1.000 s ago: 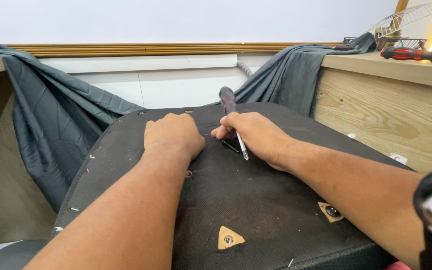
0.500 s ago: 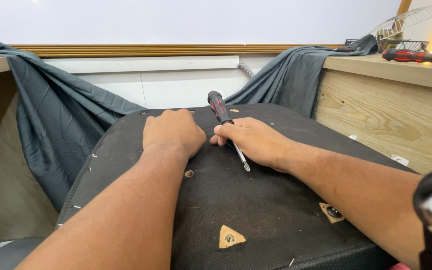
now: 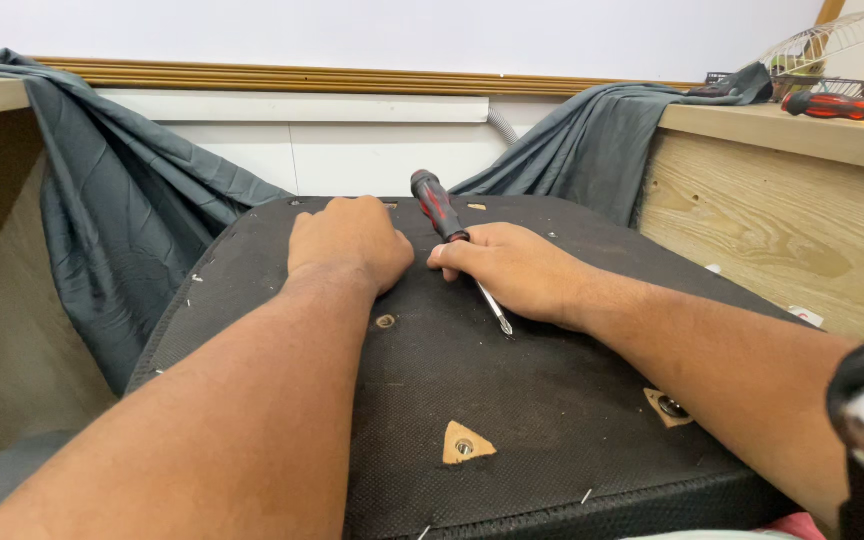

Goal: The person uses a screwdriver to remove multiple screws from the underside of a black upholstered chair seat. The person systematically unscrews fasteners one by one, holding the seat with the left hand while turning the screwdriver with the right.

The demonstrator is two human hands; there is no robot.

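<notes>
Screwdriver, red-black handle, is gripped in the right hand, shaft angled back toward the person, tip just above the black fabric seat underside. Left hand sits curled knuckles-up on the fabric just beside it; whether it pinches anything underneath can't be told. Gray cloth drapes behind.

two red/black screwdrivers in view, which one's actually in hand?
The screwdriver on the black panel: the right hand is closed around its shaft, tip pointing toward the camera. The other screwdriver lies untouched on the wooden ledge, upper right.
</notes>
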